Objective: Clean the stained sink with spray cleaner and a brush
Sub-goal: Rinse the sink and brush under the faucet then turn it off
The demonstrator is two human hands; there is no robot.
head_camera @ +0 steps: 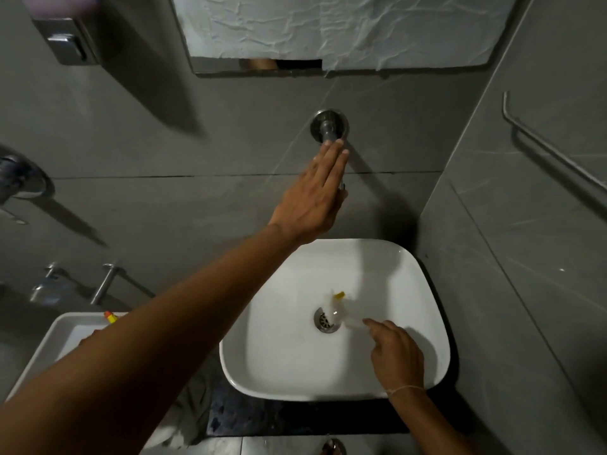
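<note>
The white square sink (412, 267) sits on a dark counter below a wall-mounted metal tap (329, 126). My left hand (315, 195) reaches up and lies along the tap's spout, fingers straight on top, thumb hidden beneath. My right hand (395, 351) is inside the basin, shut on a blurred clear-handled brush (341, 307) with a yellow part; its head is by the drain (325, 320). The spray cleaner's orange and yellow nozzle (110, 316) shows behind my left forearm, in the neighbouring basin.
A second white basin (62, 326) stands at the lower left with metal fittings (105, 284) on the wall above it. A soap dispenser (67, 42) hangs top left. A paper-covered mirror (345, 27) is above the tap. A grab rail (551, 149) runs along the right wall.
</note>
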